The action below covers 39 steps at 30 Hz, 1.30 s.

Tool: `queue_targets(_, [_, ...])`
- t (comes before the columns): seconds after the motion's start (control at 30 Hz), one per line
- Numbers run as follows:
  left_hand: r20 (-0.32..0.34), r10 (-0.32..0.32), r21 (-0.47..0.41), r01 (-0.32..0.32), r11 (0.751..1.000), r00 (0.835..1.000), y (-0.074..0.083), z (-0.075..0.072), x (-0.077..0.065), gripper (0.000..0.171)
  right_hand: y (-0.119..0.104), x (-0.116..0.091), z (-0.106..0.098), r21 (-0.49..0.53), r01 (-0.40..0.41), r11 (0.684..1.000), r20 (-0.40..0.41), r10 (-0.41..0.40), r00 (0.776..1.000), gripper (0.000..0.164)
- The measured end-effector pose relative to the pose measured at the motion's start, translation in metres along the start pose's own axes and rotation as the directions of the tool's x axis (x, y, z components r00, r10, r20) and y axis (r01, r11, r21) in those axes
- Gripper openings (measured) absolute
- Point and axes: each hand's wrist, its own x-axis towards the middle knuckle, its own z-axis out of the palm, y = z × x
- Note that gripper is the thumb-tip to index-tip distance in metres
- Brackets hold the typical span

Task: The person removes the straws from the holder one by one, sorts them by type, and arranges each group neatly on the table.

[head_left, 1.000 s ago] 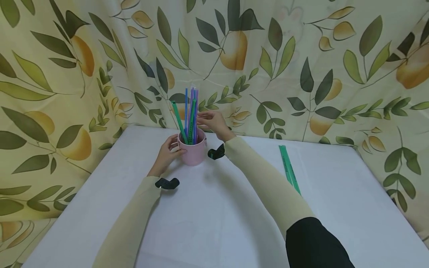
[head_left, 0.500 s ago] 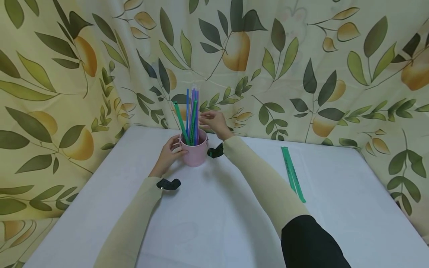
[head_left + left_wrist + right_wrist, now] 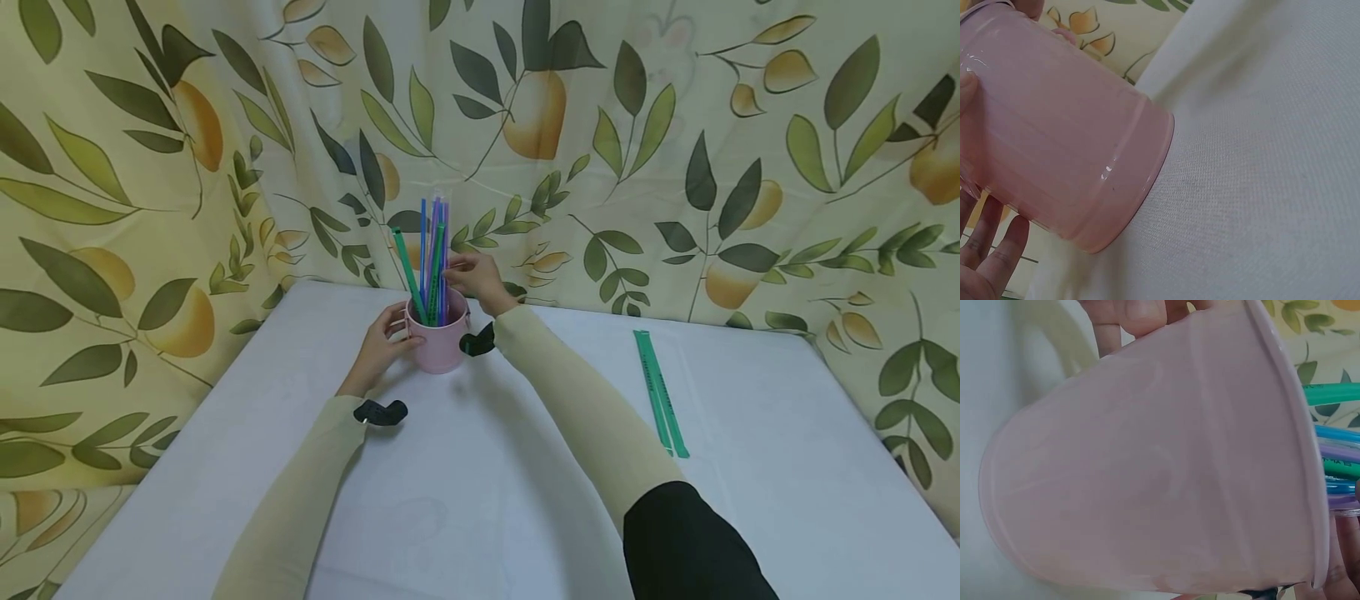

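A pink cup (image 3: pixel 439 350) with small side handles stands upright on the white table, holding several tall straws. Green wrapped straws (image 3: pixel 409 275) lean in it beside a blue straw (image 3: pixel 423 242) and purple straws (image 3: pixel 444 250) in clear wrappers. My left hand (image 3: pixel 382 346) grips the cup from the left, thumb across its front and fingers on its far side. Above the rim on the right, my right hand (image 3: pixel 478 281) pinches at the purple straws; its fingertips are partly hidden there. In the right wrist view the cup's wall (image 3: pixel 1147 469) fills most of the picture.
Two green wrapped straws (image 3: pixel 660 393) lie side by side on the white table (image 3: pixel 780 433) at the right, close to my right sleeve. A leaf-and-fruit patterned curtain (image 3: pixel 570 108) hangs behind the table's far edge and along its left side.
My right fingers have closed in on the purple straws and dipped slightly toward the rim. The left hand keeps its hold on the cup. The whole view has shifted a little.
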Motion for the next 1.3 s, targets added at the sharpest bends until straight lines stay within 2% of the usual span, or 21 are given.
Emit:
queue_targets(0.07, [0.004,-0.002,0.008,0.002,1.000,1.000,0.006,0.001,-0.003,0.070,0.001,0.000,0.000,-0.006,0.012,1.000,0.003,-0.012,1.000,0.026])
queue_targets(0.3, [-0.015,0.034,0.027,-0.034,0.999,0.999,-0.019,-0.001,0.010,0.072,0.000,0.002,-0.002,0.013,0.021,1.000,0.006,-0.021,1.000,0.024])
queue_targets(0.4, [-0.024,0.035,0.030,-0.034,0.999,0.999,-0.019,0.000,0.010,0.071,-0.005,0.001,-0.006,0.047,0.010,0.999,0.004,-0.011,1.000,0.025])
queue_targets(0.67, [-0.026,0.037,0.044,-0.036,0.998,0.999,-0.018,0.000,0.009,0.070,-0.027,-0.002,-0.019,0.062,0.062,0.996,-0.006,-0.062,0.998,0.023])
queue_targets(1.0, [-0.024,0.031,0.032,-0.030,0.999,0.999,-0.017,0.000,0.009,0.072,-0.060,-0.001,-0.034,0.160,0.119,0.980,-0.007,-0.119,0.993,0.028])
queue_targets(1.3, [-0.033,0.090,0.027,-0.089,0.996,0.995,-0.017,0.000,0.005,0.072,-0.087,-0.011,-0.055,0.133,0.166,0.977,-0.010,-0.166,0.986,0.030])
